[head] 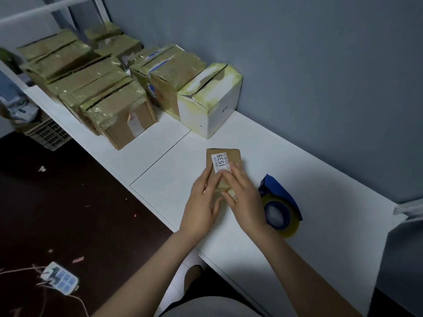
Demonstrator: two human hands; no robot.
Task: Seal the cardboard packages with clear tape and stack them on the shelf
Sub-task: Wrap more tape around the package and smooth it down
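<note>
My left hand and right hand lie flat, fingers straight, on the small cardboard package on the white shelf, pressing its tape down, I judge, so next I need a firm grip to stack it beside the sealed boxes.

Tape dispenser and white box flank open tabletop.

Parcel packing room, taped boxes, shelf
</note>
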